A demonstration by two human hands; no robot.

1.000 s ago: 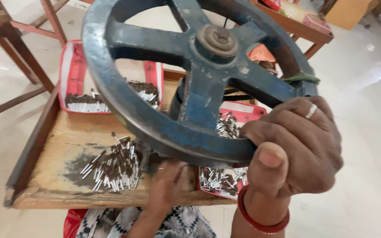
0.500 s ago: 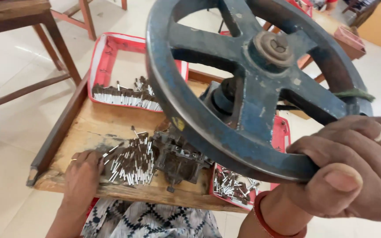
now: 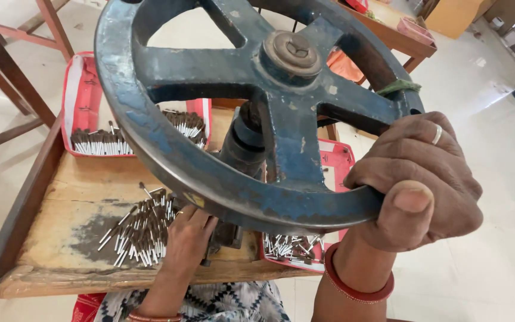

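A big blue-grey iron handwheel (image 3: 210,113) with spokes fills the upper middle of the view. My right hand (image 3: 418,185) grips its rim at the lower right; it wears a ring and a red bangle. Under the wheel sits the dark body of a small press (image 3: 239,149) on a worn wooden bench (image 3: 73,197). My left hand (image 3: 189,238) rests on the bench at the foot of the press, beside a loose pile of small thin metal pins (image 3: 141,229). Whether its fingers hold a pin is hidden.
A red tray (image 3: 75,95) with rows of pins stands at the bench's back left. Another red tray (image 3: 335,158) with scattered pins sits at the right under the wheel. Wooden furniture legs (image 3: 7,65) stand at the far left, another bench (image 3: 388,30) behind.
My left hand has moved right, from the left side of the pin pile to the foot of the press. My right hand keeps its grip while the wheel has turned a little.
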